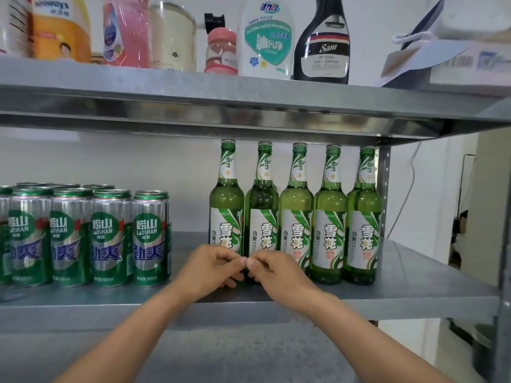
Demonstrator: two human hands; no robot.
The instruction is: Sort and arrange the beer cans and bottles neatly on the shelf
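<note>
Left hand [213, 268], right hand [278, 272] front bottles [329, 217] beside cans [110, 236].

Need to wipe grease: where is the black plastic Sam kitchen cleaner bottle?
Head view: the black cleaner bottle stands on the upper grey metal shelf, right of centre, beside the white plastic detergent bottle.

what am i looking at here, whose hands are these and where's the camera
No machine here: one camera worn on a person's head looks forward and down at their bare hands. On the metal shelf stand Laoshan beer cans at the left and five green beer bottles in a row at the right. The left hand grips the base of the leftmost bottle, the right hand the second bottle beside it, thumbs close together. Cleaning products stand on the shelf above.
</note>
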